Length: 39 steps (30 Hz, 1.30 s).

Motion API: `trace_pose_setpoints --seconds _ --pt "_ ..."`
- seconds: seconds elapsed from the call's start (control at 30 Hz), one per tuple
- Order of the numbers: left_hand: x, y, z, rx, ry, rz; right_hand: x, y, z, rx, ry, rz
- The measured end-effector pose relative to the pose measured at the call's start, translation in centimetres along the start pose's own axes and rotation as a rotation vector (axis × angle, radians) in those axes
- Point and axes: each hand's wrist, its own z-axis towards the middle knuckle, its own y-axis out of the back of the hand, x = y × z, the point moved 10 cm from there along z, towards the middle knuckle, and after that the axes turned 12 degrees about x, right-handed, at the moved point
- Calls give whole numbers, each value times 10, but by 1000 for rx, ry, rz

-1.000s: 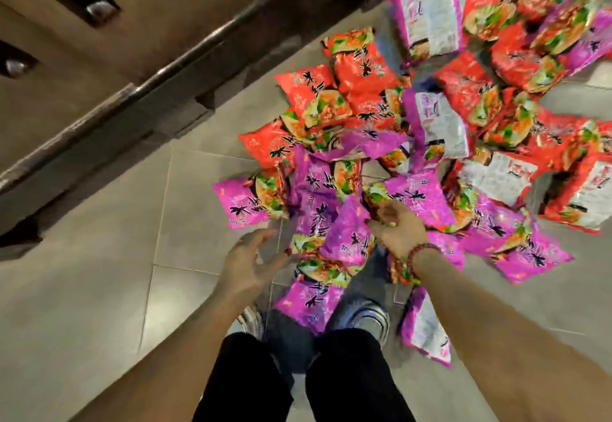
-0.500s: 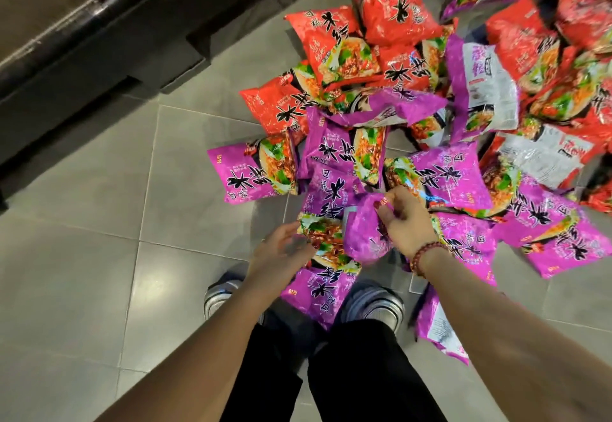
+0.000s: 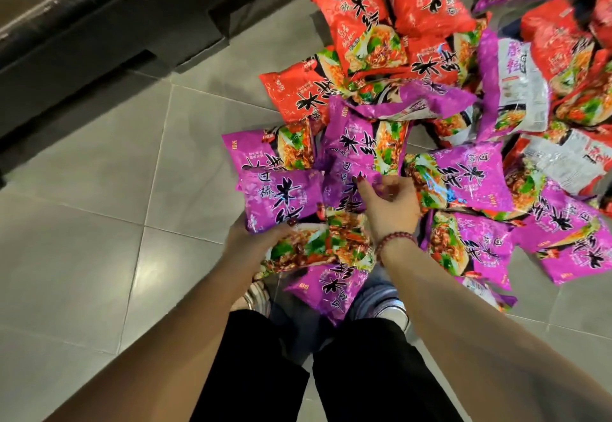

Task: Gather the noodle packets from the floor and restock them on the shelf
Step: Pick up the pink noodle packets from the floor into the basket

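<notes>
The left hand (image 3: pixel 251 238) holds a purple packet (image 3: pixel 281 198), grip closed on its lower edge. The right hand (image 3: pixel 389 205) pinches a second packet (image 3: pixel 341 178) in the pile on the floor (image 3: pixel 99 223). Red packets (image 3: pixel 357 34) crowd behind, beside a dark shelf base (image 3: pixel 99 41).

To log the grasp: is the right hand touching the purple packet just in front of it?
Touching. The head view shows the right hand with fingers curled onto the purple packet, pinching it.
</notes>
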Motion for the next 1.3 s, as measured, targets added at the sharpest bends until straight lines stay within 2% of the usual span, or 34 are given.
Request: trace_pose_setpoints --seconds 0.1,0.2,0.5,0.77,1.07,1.3 --pt "8 25 5 -22 2 -111 -41 -12 16 92 -225 51" --pt "16 45 12 -29 4 -123 -57 -30 22 202 -310 103" --pt "24 63 2 -48 7 -128 -53 -41 14 157 -223 174" --pt "-15 72 -91 -179 1 -272 32 -15 -73 312 -167 236" --pt "-96 29 -268 -13 -103 -384 155 67 -211 445 9 139" --pt "-108 7 -437 -56 -137 -410 259 130 -333 618 247 -166"
